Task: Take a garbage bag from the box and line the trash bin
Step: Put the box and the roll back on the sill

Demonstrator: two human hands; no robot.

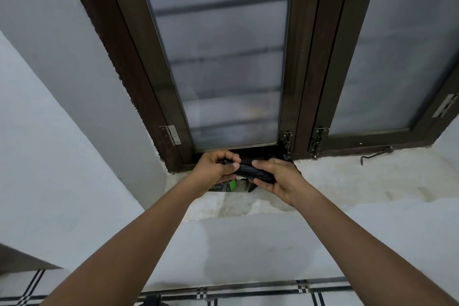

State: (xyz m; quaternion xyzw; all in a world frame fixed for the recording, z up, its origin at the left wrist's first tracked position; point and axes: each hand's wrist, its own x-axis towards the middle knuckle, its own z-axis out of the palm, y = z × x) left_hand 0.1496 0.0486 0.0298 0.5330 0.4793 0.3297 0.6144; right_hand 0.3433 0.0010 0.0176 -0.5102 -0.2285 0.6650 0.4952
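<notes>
The left hand (215,165) pinches one end of a black garbage bag roll (250,173), fingers curled narrowly over it. The roll's long axis runs across from left to right, tilting slightly down, just above the box (227,185), which sits on the window sill (347,176). The right hand (278,176) wraps the roll's other end. Both hands are equally near. One roll, one box, two hands; no trash bin in view. Probably a bag is about to be separated.

Two hands, left (215,166) and right (278,176), at centre frame; one black bag roll (253,173) between them; one box (224,185) below; two window panes (223,57) above.
</notes>
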